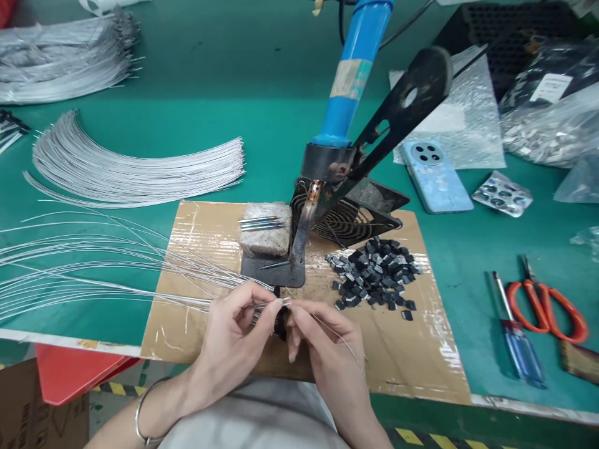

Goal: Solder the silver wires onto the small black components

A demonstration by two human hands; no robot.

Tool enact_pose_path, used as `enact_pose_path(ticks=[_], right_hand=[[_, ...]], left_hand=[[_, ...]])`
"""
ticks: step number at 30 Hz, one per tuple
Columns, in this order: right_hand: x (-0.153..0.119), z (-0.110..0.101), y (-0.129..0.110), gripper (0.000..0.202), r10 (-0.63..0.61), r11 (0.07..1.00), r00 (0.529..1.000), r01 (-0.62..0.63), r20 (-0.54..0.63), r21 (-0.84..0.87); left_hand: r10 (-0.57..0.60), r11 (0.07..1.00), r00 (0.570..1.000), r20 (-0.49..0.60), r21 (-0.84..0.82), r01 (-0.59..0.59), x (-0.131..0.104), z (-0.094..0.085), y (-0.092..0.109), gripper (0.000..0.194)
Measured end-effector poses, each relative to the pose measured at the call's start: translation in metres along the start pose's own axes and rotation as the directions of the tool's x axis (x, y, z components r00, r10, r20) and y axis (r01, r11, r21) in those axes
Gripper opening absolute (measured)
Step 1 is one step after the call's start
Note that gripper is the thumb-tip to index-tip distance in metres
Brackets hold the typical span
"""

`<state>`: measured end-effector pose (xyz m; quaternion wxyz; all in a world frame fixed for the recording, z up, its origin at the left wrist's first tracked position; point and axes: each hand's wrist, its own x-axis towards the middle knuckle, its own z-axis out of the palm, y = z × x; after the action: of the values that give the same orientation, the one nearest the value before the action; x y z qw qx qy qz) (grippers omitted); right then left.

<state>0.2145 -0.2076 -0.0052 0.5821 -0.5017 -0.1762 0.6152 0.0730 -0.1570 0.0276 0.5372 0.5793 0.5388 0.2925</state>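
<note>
My left hand (pixel 238 333) is closed, pinching the end of a thin wire beside a spread of grey wires (pixel 187 299) that runs off to the left. Its fingertips meet those of my right hand (pixel 322 330), which is closed on a fine strand of solder wire (pixel 344 341) trailing over its back. Dark pieces lie partly hidden beneath the fingers. Just above the hands is the tip of a blue soldering iron (pixel 349 81) held in a black stand. A pile of small black connectors (pixel 377 271) lies right of it on the cardboard (pixel 421 349).
Behind are a sponge block (pixel 265 240) and a black fan (pixel 346 218). A wire bundle (pixel 140 174) lies back left. At right are a blue phone (pixel 437 178), a screwdriver (pixel 519 343), orange-handled pliers (pixel 543 305) and plastic bags (pixel 547 131).
</note>
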Motion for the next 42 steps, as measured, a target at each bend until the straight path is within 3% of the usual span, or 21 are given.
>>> enact_pose_path(ticks=[6,16,42], right_hand=[[-0.002,0.000,-0.001,0.014,-0.010,0.999,1.000,0.010,-0.010,-0.046],[0.000,0.001,-0.002,0.011,-0.029,1.000,1.000,0.029,-0.003,-0.004],[-0.004,-0.001,-0.012,0.012,0.039,0.999,0.999,-0.039,0.001,-0.003]], left_hand=[[0.097,0.993,0.995,-0.027,0.074,-0.095,0.001,0.001,0.007,0.017],[0.043,0.995,0.999,-0.020,0.091,-0.041,0.000,0.001,0.006,0.019],[0.116,0.978,0.993,0.012,0.175,-0.116,-0.001,-0.002,0.007,0.019]])
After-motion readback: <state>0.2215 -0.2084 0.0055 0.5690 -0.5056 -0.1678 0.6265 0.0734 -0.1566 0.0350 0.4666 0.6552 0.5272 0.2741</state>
